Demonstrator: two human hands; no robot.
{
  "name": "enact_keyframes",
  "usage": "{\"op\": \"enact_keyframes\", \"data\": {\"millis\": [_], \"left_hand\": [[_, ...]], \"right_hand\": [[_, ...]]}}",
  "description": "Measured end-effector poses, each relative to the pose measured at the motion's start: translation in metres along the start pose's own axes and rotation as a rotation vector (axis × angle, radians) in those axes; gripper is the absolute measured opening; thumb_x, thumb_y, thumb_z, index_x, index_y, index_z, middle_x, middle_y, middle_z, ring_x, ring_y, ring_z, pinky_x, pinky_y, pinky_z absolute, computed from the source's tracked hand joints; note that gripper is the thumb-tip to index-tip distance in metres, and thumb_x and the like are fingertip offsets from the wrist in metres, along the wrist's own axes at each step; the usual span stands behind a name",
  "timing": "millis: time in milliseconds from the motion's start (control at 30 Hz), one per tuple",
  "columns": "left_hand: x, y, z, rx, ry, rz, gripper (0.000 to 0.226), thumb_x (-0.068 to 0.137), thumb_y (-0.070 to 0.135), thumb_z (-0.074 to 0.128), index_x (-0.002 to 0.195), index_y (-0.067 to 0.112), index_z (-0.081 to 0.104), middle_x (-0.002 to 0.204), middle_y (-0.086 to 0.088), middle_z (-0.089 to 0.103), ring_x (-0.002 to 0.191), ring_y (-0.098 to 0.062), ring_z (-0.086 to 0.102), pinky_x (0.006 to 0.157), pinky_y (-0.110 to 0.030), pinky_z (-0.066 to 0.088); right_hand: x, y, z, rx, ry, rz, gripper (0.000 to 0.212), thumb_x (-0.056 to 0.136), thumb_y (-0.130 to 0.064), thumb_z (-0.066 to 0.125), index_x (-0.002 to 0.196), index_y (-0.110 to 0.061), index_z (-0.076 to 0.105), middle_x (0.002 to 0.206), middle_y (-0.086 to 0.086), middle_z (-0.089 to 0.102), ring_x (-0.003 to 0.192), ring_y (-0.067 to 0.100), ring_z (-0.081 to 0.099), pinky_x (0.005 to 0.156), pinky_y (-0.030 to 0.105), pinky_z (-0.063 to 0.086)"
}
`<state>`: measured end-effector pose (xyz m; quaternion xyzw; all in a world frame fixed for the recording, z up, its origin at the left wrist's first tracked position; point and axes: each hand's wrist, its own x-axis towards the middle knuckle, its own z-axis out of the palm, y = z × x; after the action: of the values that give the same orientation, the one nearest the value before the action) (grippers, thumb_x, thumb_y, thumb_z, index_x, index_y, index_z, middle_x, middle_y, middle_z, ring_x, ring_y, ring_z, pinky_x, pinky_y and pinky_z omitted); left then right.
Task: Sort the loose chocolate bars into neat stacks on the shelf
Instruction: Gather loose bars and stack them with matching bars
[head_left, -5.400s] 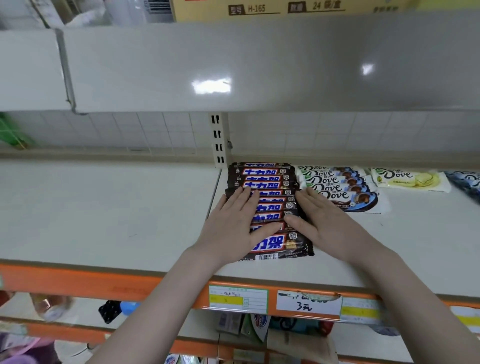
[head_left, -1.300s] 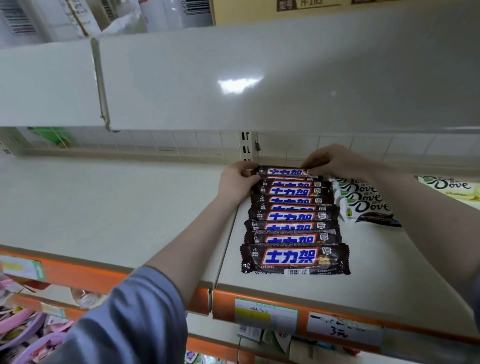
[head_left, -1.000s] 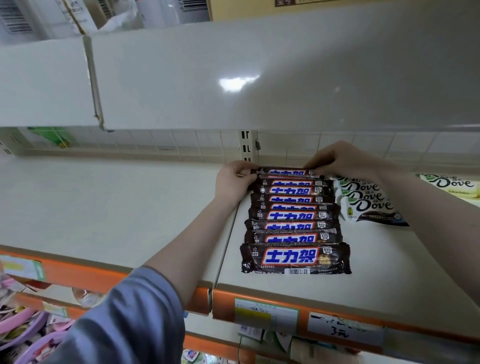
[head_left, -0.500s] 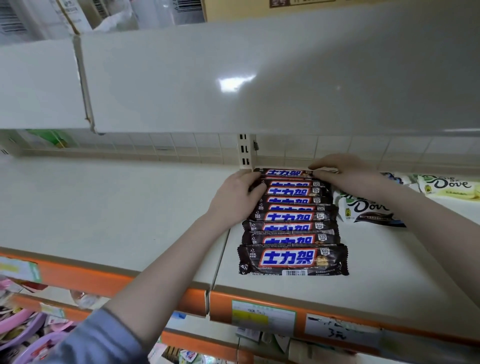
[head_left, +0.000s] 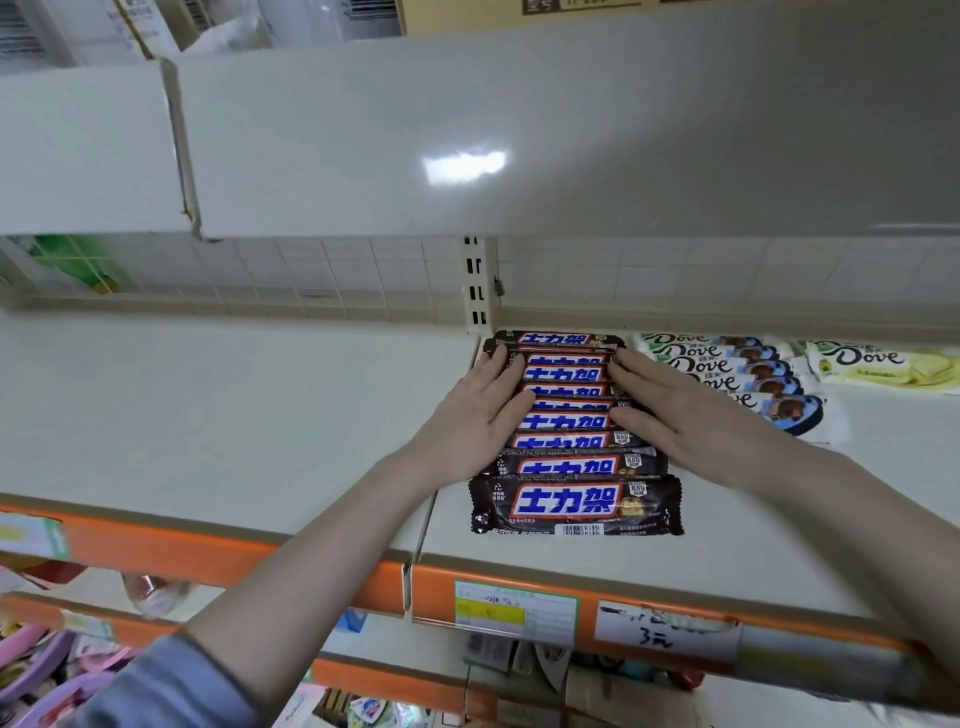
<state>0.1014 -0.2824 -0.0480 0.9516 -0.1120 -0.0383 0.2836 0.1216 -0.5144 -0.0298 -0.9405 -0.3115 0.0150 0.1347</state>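
A row of several dark brown chocolate bars (head_left: 574, 506) with blue and white lettering lies overlapped, running from the shelf's back toward its front edge. My left hand (head_left: 475, 418) lies flat with straight fingers on the row's left ends. Flat on the right ends rests my right hand (head_left: 675, 415), fingers straight. The two hands flank the row and cover parts of the middle bars. The front bar lies uncovered.
Overlapped white Dove bars (head_left: 737, 374) lie right of the row, partly behind my right hand, and a yellow-white Dove bar (head_left: 883, 364) lies farther right. The beige shelf (head_left: 208, 415) has an orange front edge (head_left: 493, 597) with price labels. An upper shelf hangs close above.
Both hands have come forward from the back end of the row, where they gripped the rearmost bars, and now lie flat on the sides of the row's middle.
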Motion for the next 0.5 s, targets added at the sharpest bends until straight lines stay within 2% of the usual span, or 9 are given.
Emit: {"op": "enact_keyframes", "data": {"millis": [133, 233, 367, 500], "left_hand": [[-0.011, 0.003, -0.005, -0.019, 0.078, 0.039, 0.059, 0.098, 0.042, 0.028, 0.149, 0.019, 0.010, 0.158, 0.001, 0.001, 0.144, -0.009, -0.006, 0.112, -0.021, -0.003], [-0.024, 0.006, -0.008, 0.018, 0.034, 0.086, 0.066, 0.091, 0.054, 0.023, 0.149, 0.025, 0.008, 0.158, 0.006, 0.000, 0.142, -0.004, -0.007, 0.110, -0.019, -0.004], [-0.039, 0.009, -0.009, 0.154, -0.100, 0.165, 0.080, 0.079, 0.067, 0.014, 0.148, 0.029, 0.003, 0.157, 0.010, -0.005, 0.136, 0.004, -0.013, 0.111, -0.020, -0.007], [-0.042, 0.010, -0.004, 0.306, -0.155, 0.190, 0.077, 0.082, 0.066, 0.015, 0.148, 0.030, 0.000, 0.157, 0.009, -0.006, 0.141, -0.001, -0.012, 0.111, -0.022, -0.011]], "right_hand": [[-0.023, -0.005, -0.008, 0.121, 0.016, 0.022, 0.080, 0.077, -0.065, 0.023, 0.145, -0.023, 0.012, 0.153, -0.012, 0.005, 0.136, -0.005, 0.002, 0.106, 0.011, 0.000], [-0.046, -0.010, -0.004, 0.110, -0.053, 0.008, 0.087, 0.069, -0.075, 0.023, 0.144, -0.032, 0.007, 0.150, -0.021, -0.003, 0.134, -0.011, -0.004, 0.108, 0.013, 0.000], [-0.063, -0.018, 0.009, 0.100, -0.073, 0.034, 0.082, 0.067, -0.075, 0.022, 0.136, -0.042, -0.006, 0.147, -0.025, -0.011, 0.135, -0.009, -0.003, 0.110, 0.014, 0.003], [-0.067, -0.023, 0.016, 0.099, -0.029, 0.051, 0.074, 0.077, -0.063, 0.027, 0.139, -0.039, -0.005, 0.150, -0.021, -0.011, 0.136, -0.007, 0.001, 0.108, 0.012, 0.005]]}}
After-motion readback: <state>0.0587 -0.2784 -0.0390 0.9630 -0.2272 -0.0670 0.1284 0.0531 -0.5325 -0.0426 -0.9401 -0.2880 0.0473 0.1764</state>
